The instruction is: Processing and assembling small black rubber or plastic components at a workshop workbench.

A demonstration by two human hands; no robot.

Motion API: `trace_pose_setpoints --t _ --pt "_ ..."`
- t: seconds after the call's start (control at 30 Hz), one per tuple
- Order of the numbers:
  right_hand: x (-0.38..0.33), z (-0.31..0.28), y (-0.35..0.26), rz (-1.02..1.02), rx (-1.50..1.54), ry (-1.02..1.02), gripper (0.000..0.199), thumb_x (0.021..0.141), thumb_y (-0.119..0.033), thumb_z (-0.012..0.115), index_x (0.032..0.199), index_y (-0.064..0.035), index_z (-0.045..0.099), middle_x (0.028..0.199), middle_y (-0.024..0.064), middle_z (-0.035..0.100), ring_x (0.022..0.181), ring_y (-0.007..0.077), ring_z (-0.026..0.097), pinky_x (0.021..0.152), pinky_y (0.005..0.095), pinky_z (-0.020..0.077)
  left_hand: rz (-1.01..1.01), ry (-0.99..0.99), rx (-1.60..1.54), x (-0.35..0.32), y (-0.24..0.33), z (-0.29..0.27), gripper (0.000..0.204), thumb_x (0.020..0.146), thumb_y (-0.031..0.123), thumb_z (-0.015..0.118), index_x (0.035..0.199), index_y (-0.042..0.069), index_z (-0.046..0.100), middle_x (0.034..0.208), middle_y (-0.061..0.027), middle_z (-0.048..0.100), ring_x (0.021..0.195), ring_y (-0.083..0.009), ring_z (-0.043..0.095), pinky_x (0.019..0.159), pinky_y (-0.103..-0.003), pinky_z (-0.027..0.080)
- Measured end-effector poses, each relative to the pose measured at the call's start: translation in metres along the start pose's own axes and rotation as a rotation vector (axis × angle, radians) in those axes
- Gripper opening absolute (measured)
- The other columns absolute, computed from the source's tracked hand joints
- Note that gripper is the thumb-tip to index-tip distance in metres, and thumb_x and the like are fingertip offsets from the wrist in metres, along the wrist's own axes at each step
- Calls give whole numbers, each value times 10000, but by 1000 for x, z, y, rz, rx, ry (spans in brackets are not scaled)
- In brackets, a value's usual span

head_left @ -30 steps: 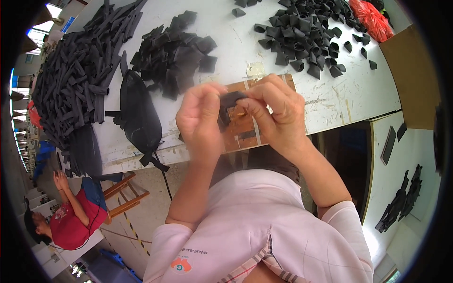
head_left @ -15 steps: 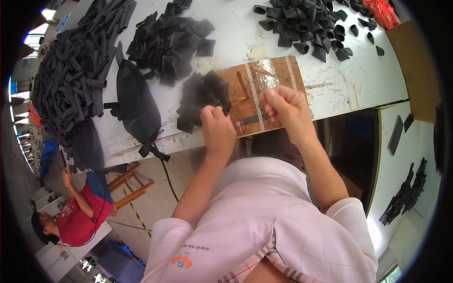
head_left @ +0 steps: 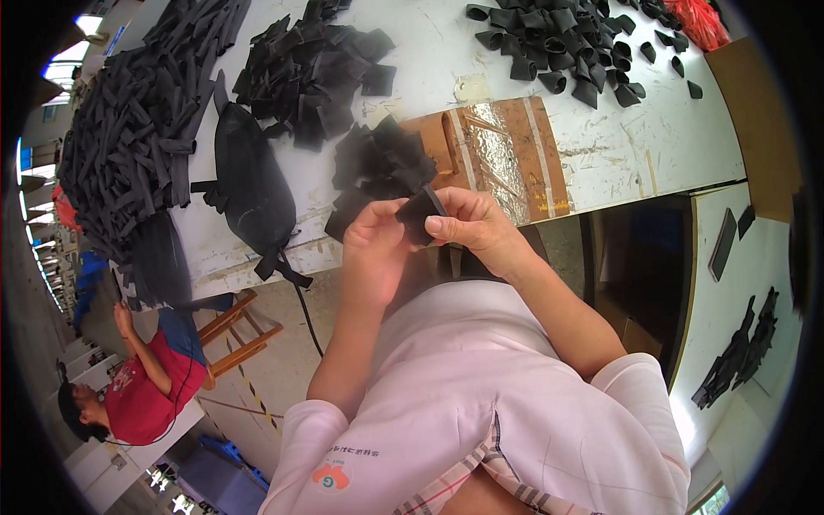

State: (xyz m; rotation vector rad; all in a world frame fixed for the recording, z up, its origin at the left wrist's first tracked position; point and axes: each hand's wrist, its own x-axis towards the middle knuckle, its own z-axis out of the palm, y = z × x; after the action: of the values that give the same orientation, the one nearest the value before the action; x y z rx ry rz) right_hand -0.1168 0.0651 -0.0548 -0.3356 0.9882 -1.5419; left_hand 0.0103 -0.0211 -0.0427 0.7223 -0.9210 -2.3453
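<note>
My left hand (head_left: pixel 376 245) and my right hand (head_left: pixel 482 230) meet at the table's front edge, both closed on a small black fabric piece (head_left: pixel 419 216). My right thumb lies flat across the piece, while the left fingertips pinch its other side. Just beyond my left hand is a loose heap of similar black pieces (head_left: pixel 382 159). This heap partly covers the left end of a brown board (head_left: pixel 542 159), which has pale strips and a glossy wet-looking patch. Beyond my right hand the rest of that board shows.
Left of the heap lies a dark mesh-covered pouch (head_left: pixel 251 180) with a cord. Long black strips (head_left: pixel 129 146) pile up at far left, flat black pieces (head_left: pixel 313 73) at the back, and rolled black cones (head_left: pixel 558 43) at back right. A person in red (head_left: pixel 150 386) sits at lower left.
My right hand has come left from over the board to meet my left hand. A black piece now shows between both hands. The brown board has shifted slightly, and the near heap looks rearranged.
</note>
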Motion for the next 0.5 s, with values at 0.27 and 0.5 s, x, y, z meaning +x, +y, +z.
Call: trace_pose_setpoints --t 0.27,0.5 --pt "-9 10 -3 -855 -1306 419 171 623 -46 649 668 -56 484 651 74 437 597 215 482 457 317 386 176 273 447 -4 -1 25 112 812 109 562 886 24 552 775 -15 564 657 -58 512 572 -181 408" --pt "-13 10 -4 -943 -1569 347 190 608 -8 660 722 -45 513 618 61 427 540 225 443 444 327 371 96 266 472 4 1 32 70 794 91 590 782 23 580 674 5 566 557 -45 488 495 -163 386"
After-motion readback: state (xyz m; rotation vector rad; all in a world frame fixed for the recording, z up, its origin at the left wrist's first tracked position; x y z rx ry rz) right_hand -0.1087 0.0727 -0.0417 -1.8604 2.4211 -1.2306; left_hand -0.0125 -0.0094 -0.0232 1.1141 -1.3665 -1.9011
